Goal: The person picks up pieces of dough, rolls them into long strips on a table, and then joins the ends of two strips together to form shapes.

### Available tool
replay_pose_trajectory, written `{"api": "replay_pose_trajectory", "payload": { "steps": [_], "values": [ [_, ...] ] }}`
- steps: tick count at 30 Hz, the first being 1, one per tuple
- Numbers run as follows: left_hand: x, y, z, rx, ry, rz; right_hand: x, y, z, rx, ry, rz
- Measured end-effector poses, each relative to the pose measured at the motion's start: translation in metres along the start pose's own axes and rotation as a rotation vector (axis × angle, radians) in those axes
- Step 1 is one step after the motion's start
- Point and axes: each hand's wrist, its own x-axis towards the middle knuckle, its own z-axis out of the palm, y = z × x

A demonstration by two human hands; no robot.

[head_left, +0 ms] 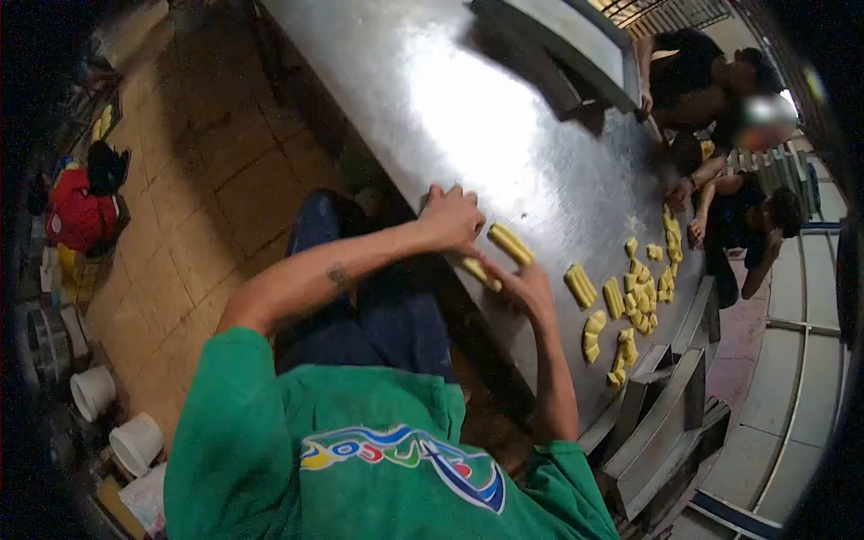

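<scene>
Buckets (135,441) are seen on the tiled floor, well left of the hands. Fingers of the left hand (450,216) are curled loosely at the near edge of the steel table (468,108), and whether anything is gripped cannot be told. A yellow dough stick (509,243) is laid just right of that hand. Another dough piece (480,273) is pinched in the right hand (526,283), just below the left. Cut dough pieces (634,301) are scattered further right, beyond both hands, where other people's hands (684,193) are placed.

Green tee (360,450) w/ multicolour chest logo (405,454), dark blue trousers (387,315), small forearm tattoo (338,275).
</scene>
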Motion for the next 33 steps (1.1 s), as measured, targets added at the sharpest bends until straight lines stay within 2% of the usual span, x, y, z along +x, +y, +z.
{"api": "replay_pose_trajectory", "payload": {
  "steps": [2,4,6,7,9,11,13,14,17,18,20,22,23,24,25,27,28,31,33],
  "values": [
    [-0.003,-0.005,0.013,0.019,0.092,0.047,-0.002,0.001,0.0,0.015,-0.017,0.057],
    [-0.006,-0.009,0.012,-0.001,0.072,0.068,0.002,0.01,-0.004,0.058,0.007,0.035],
    [-0.006,-0.019,0.009,-0.015,0.068,0.134,0.001,0.023,-0.005,0.148,-0.137,0.023],
    [-0.008,-0.018,0.001,-0.018,0.088,0.122,-0.004,0.013,-0.011,0.133,-0.138,0.005],
    [-0.012,-0.012,-0.002,0.013,0.036,0.19,-0.02,-0.005,-0.02,-0.039,-0.078,-0.169],
    [-0.004,-0.011,0.002,0.018,0.063,0.184,-0.011,-0.013,-0.02,-0.115,-0.069,-0.123],
    [0.002,-0.001,0.003,0.082,0.06,0.069,-0.002,-0.011,-0.013,-0.06,0.067,-0.063],
    [0.003,0.008,0.001,0.111,0.062,-0.009,0.002,-0.012,-0.015,-0.074,0.111,-0.134],
    [0.008,0.019,0.006,0.155,0.096,-0.049,0.0,-0.026,-0.021,-0.081,-0.007,-0.009],
    [0.006,0.015,0.021,0.146,0.188,-0.009,-0.004,-0.019,-0.018,-0.08,-0.016,0.012],
    [-0.001,0.001,0.026,0.102,0.127,0.089,-0.011,-0.009,-0.015,-0.038,-0.148,0.11],
    [-0.006,-0.013,0.015,0.04,0.114,0.223,-0.012,0.004,-0.016,-0.08,-0.141,0.076],
    [-0.003,-0.014,0.01,0.058,0.133,0.229,-0.008,0.013,-0.016,-0.133,-0.145,0.035],
    [-0.003,-0.012,0.004,0.034,0.09,0.216,-0.01,0.01,-0.018,0.041,-0.168,0.041],
    [-0.006,-0.011,0.003,0.002,0.038,0.197,-0.006,0.007,-0.021,0.036,-0.169,0.032],
    [-0.004,-0.007,0.004,0.036,0.033,0.197,-0.01,-0.005,-0.025,-0.134,-0.122,-0.112],
    [0.0,-0.006,0.003,0.058,0.024,0.196,-0.011,-0.012,-0.026,-0.04,-0.015,-0.148],
    [0.006,0.002,-0.003,0.047,0.025,0.194,0.007,-0.013,-0.023,-0.189,0.012,-0.05],
    [0.01,0.01,-0.002,0.105,0.019,0.06,0.004,-0.012,-0.023,-0.195,0.02,-0.095]
  ]
}}
